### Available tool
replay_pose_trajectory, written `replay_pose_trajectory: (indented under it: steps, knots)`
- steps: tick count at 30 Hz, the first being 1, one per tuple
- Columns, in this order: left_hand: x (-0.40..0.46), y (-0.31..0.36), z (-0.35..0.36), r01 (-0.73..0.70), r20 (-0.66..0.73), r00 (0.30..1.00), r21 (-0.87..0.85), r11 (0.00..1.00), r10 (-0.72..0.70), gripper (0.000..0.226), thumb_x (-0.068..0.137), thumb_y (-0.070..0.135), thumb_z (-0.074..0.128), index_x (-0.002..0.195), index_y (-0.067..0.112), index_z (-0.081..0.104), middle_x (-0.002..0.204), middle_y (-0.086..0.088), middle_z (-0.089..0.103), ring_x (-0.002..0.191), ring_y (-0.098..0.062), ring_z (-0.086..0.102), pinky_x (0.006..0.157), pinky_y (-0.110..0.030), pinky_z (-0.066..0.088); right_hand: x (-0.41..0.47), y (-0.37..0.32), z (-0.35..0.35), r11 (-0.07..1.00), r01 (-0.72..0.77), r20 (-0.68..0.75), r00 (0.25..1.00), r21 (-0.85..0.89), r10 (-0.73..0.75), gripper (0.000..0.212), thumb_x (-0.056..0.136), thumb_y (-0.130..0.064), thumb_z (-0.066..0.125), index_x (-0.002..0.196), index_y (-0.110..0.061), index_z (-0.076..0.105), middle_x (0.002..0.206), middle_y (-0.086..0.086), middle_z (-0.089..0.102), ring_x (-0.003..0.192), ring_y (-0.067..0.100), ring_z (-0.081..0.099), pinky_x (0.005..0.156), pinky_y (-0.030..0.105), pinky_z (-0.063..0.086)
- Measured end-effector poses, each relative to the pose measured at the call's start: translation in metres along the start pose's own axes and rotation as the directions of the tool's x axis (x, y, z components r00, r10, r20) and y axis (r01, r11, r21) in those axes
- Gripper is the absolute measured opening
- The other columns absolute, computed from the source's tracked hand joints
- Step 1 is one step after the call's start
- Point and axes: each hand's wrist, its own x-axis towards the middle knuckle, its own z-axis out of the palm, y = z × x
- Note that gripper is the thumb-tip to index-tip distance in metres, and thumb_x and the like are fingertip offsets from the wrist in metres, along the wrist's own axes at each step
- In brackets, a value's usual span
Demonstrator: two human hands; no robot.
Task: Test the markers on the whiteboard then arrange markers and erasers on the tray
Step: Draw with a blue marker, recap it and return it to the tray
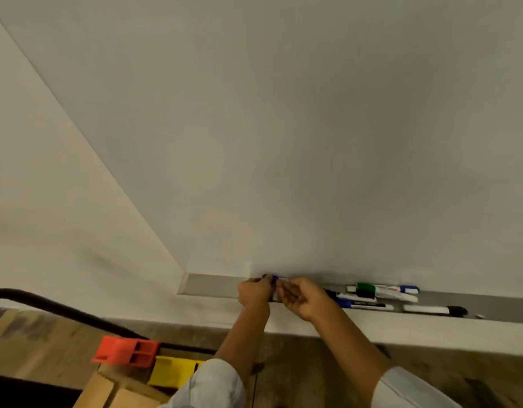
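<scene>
A blank whiteboard (313, 128) fills most of the view, with a grey tray (213, 285) along its lower edge. Both hands meet over the tray on one blue-capped marker (274, 279). My left hand (254, 291) pinches its blue cap end. My right hand (298, 297) grips the white barrel. To the right on the tray lie several more markers: a green-capped one (366, 288), a blue-capped one (409, 289), another blue one (360, 304) and a black-capped one (434, 310). No eraser shows.
A pale wall (48, 201) lies left of the board. Below, on the floor, sit an orange plastic piece (125, 350), a yellow piece (175, 371) and cardboard boxes (116, 391). A dark curved bar (48, 303) crosses the lower left.
</scene>
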Motion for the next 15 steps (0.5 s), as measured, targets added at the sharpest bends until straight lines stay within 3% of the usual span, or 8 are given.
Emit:
replay_pose_trajectory:
  steps: [7,11,12,14,15]
  knots:
    - [-0.024,-0.017,0.024,0.042,0.062,0.997,-0.135,0.990,-0.034,0.019,0.078,0.014,0.074,0.088,-0.002,0.070,0.088,-0.021,0.072,0.085,-0.035,0.069,0.084,-0.043,0.058,-0.002,-0.001,-0.028,0.993,0.018,-0.039,0.999,-0.119,-0.022,0.018,0.089,0.003,0.060,0.105,0.005,0.066,0.089,0.017,0.075,0.081,0.023,0.069,0.070,0.035,0.056]
    - [-0.036,-0.022,0.042,0.058,0.036,0.998,-0.134,0.989,-0.053,0.021,0.082,0.010,0.069,0.101,-0.001,0.069,0.095,-0.019,0.071,0.092,-0.034,0.068,0.089,-0.044,0.057,-0.011,-0.011,-0.039,0.901,0.110,-0.186,0.961,-0.419,-0.204,0.006,0.089,-0.005,0.066,0.094,-0.004,0.069,0.087,0.011,0.073,0.076,0.019,0.066,0.067,0.030,0.054]
    - [-0.037,-0.022,0.046,0.064,0.041,0.997,-0.134,0.989,-0.059,0.021,0.082,0.008,0.068,0.102,0.000,0.069,0.095,-0.019,0.071,0.091,-0.033,0.068,0.088,-0.044,0.057,-0.010,-0.013,-0.049,0.791,0.191,-0.192,0.912,-0.582,-0.361,0.004,0.090,-0.009,0.066,0.093,-0.008,0.069,0.085,0.007,0.072,0.076,0.018,0.067,0.067,0.028,0.054]
    - [-0.041,-0.023,0.054,0.067,0.061,0.996,-0.132,0.989,-0.059,0.019,0.082,0.005,0.066,0.100,-0.001,0.069,0.092,-0.020,0.070,0.089,-0.034,0.068,0.086,-0.044,0.058,-0.007,-0.018,-0.078,0.361,0.351,0.003,0.720,-0.864,-0.694,0.012,0.090,-0.012,0.068,0.101,-0.015,0.070,0.095,0.001,0.072,0.088,0.019,0.069,0.076,0.027,0.055]
    - [-0.042,-0.024,0.059,0.064,0.068,0.996,-0.121,0.991,-0.056,0.017,0.083,0.003,0.064,0.099,-0.001,0.068,0.091,-0.020,0.070,0.088,-0.035,0.068,0.084,-0.043,0.058,-0.007,-0.021,-0.094,0.147,0.353,0.113,0.618,-0.924,-0.778,0.018,0.088,-0.013,0.070,0.106,-0.016,0.070,0.100,0.000,0.071,0.094,0.020,0.068,0.082,0.029,0.055]
